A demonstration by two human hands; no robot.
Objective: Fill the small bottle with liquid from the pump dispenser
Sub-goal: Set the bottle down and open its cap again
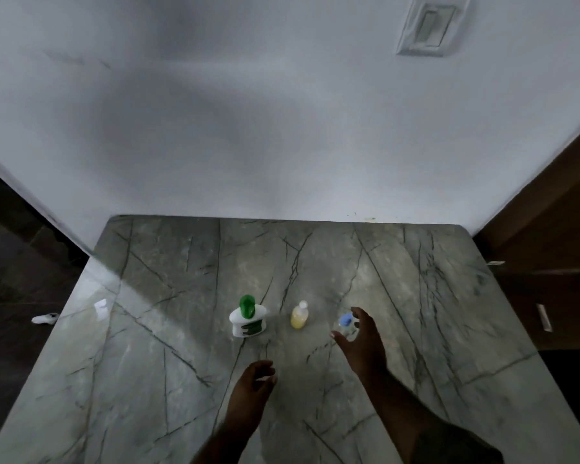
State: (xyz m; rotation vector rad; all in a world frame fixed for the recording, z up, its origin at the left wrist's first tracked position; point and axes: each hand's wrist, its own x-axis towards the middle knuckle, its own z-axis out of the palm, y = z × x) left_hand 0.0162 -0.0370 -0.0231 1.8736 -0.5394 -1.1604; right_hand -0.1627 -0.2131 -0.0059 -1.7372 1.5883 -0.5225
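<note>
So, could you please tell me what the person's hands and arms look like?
Both hands are bare: the left hand and right hand show no visible glove, ring or watch. The left forearm is uncovered; a dark sleeve covers the right arm near the frame's bottom edge.

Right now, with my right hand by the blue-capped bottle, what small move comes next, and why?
Probably close the right hand round the blue-capped bottle: its fingers are spread beside the bottle without gripping it, and the left hand is empty, short of the pump dispenser.
</note>
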